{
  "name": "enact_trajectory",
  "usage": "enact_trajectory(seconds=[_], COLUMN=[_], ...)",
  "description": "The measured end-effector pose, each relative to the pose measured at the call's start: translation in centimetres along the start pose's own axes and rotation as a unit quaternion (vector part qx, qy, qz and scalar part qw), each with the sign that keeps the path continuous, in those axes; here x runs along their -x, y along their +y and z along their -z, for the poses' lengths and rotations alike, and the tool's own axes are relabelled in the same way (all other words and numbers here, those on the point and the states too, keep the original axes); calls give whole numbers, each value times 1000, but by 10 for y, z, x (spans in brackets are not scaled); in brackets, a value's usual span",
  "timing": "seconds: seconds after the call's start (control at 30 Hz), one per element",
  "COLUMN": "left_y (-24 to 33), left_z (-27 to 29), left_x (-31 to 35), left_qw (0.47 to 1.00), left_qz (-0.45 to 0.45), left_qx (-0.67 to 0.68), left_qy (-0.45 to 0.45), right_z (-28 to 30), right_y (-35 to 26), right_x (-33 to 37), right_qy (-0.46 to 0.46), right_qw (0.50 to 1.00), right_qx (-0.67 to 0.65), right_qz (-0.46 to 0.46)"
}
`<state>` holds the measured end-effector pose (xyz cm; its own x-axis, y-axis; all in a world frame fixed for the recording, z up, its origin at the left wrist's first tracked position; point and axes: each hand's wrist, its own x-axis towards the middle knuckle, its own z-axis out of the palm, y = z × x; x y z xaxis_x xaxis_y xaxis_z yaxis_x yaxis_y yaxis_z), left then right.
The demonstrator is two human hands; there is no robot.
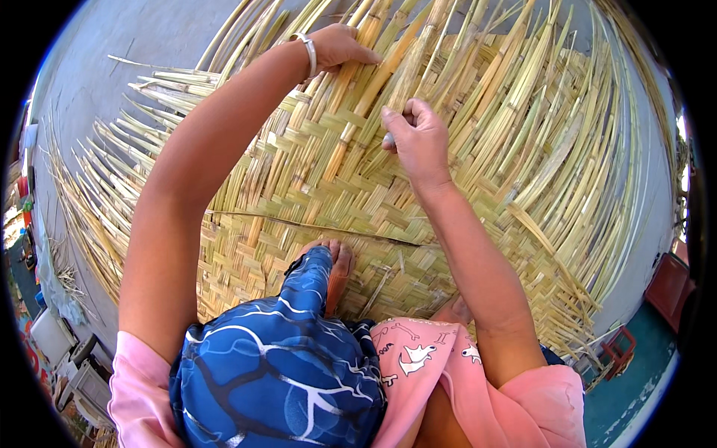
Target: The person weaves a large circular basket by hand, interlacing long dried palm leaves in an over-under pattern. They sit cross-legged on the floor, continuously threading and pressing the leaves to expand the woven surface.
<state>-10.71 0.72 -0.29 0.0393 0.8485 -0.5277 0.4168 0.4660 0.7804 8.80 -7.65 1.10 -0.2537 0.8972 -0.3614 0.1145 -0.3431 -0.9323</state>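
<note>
While your left hand presses flat, fingers spread, on the loose strips near the mat's far edge, your right hand is curled closed around the end of one split cane strip, pinching it just above the finished weave. The woven mat lies on the grey floor under you. Judging by how it lies, the near half is plaited tight, up to about the line of your right hand. Everything beyond it, towards the far and right edges, is unwoven strips fanning out, so a large part looks left to do. Counted: one mat, two hands at work, one bare foot planted on the woven part, one bracelet on your left wrist. The free strips are too many to count.
</note>
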Motion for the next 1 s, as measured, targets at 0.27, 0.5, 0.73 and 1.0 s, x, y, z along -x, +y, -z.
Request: enact_trajectory(seconds=[0.27,0.5,0.73,1.0], left_y=[-35,-54,-72,-114], left_z=[13,16,-1,66], left_x=[18,46,79,90], left_qw=[965,941,934,851], left_qz=[-66,-88,-14,-29], left_qx=[221,325,274,464], left_qy=[-127,46,230,244], right_z=[-18,-14,-25,-38], right_y=[29,27,30,0], right_x=[-30,-33,-31,-35], right_qy=[16,-38,11,-75], right_qw=[932,948,872,780], right_qx=[334,300,446,541], right_qz=[138,99,204,304])
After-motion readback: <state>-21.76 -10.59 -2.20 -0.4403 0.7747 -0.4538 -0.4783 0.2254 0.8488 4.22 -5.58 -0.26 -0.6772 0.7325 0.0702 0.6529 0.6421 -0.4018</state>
